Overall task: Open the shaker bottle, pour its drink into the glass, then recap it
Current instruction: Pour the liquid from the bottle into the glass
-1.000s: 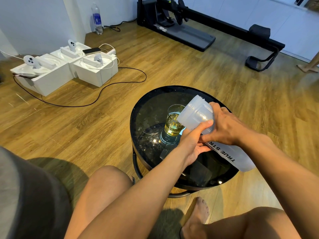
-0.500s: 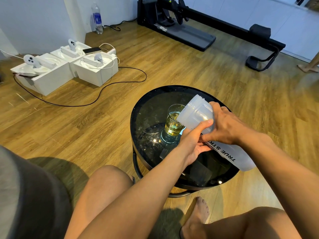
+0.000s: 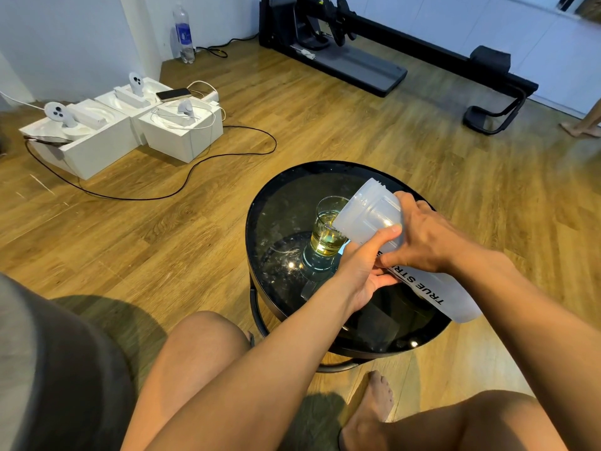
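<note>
A frosted white shaker bottle (image 3: 370, 213) with black lettering is tipped steeply, its open mouth at the rim of a clear glass (image 3: 327, 232). The glass stands on a round black table (image 3: 276, 216) and holds yellow drink to about half its height. My right hand (image 3: 426, 239) grips the bottle's upper body from above. From below, my left hand (image 3: 367, 265) holds the same part, thumb pressed on its side. The bottle's base points toward me on the right. The cap is not in view.
White boxes (image 3: 182, 138) with devices, a phone and cables lie on the wood floor at the far left. A water bottle (image 3: 183, 34) stands by the wall. A black exercise machine (image 3: 357, 60) runs along the back. My knees and one foot (image 3: 370, 408) are by the table.
Almost nothing moved: both hands hold the tilted bottle over the glass as before, and the drink level looks about the same.
</note>
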Demonstrator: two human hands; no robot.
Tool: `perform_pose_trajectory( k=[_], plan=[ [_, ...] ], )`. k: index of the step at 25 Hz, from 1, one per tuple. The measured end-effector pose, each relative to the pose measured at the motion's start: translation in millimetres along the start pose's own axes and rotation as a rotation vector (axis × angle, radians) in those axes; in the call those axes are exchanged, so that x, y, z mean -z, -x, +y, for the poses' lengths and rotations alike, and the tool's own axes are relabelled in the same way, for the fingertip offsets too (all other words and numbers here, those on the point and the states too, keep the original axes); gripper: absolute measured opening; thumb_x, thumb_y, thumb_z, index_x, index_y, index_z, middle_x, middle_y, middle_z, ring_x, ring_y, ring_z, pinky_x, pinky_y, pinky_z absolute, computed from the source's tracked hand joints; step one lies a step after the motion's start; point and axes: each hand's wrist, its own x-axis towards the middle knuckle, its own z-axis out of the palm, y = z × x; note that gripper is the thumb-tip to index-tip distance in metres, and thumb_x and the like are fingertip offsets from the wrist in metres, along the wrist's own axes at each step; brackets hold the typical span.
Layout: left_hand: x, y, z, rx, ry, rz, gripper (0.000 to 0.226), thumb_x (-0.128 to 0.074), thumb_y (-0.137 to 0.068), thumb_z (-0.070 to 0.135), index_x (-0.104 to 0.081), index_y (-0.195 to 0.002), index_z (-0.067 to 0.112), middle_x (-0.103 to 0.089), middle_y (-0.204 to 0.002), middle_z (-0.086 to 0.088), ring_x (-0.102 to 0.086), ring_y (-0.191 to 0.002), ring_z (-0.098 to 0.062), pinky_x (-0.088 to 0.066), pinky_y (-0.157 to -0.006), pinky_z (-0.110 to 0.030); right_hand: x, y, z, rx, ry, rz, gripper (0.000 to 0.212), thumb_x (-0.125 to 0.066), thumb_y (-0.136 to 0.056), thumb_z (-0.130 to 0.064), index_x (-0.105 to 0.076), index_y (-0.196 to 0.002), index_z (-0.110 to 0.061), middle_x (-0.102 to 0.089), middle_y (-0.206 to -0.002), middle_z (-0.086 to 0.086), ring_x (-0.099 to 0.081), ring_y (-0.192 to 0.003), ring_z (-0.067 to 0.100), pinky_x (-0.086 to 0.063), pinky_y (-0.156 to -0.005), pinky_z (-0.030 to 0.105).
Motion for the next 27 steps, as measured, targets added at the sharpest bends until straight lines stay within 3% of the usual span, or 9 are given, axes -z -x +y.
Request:
perform_pose_trajectory(
  k=[9, 27],
  plan=[
    [-0.8, 1.2, 1.1, -0.001, -0.001, 0.008, 0.042, -0.073, -0.084, 0.021, -0.059, -0.122, 0.015, -0.071, -0.101, -0.012, -0.068, -0.1, -0.031, -0.057, -0.084, -0.052, 0.9, 0.1, -1.7, 0.001, 0.004, -0.002, 0.11, -0.085, -0.056, -0.047, -0.019, -0.14, -0.023, -0.048, -0.121, 0.013, -0.051, -0.112, 0.035, -0.049, -0.091, 0.053],
    [-2.0, 3.1, 4.0, 0.0, -0.003, 0.002, 0.028, -0.071, -0.086, 0.02, -0.061, -0.112, 0.019, -0.07, -0.102, -0.012, -0.066, -0.103, -0.033, -0.057, -0.084, -0.052, 1.4, -0.8, -3.6, 0.0, 0.028, -0.01, 0.113, -0.085, -0.056, -0.051, -0.018, -0.142, -0.021, -0.047, -0.122, 0.014, -0.052, -0.111, 0.035, -0.048, -0.091, 0.051]
  ],
)
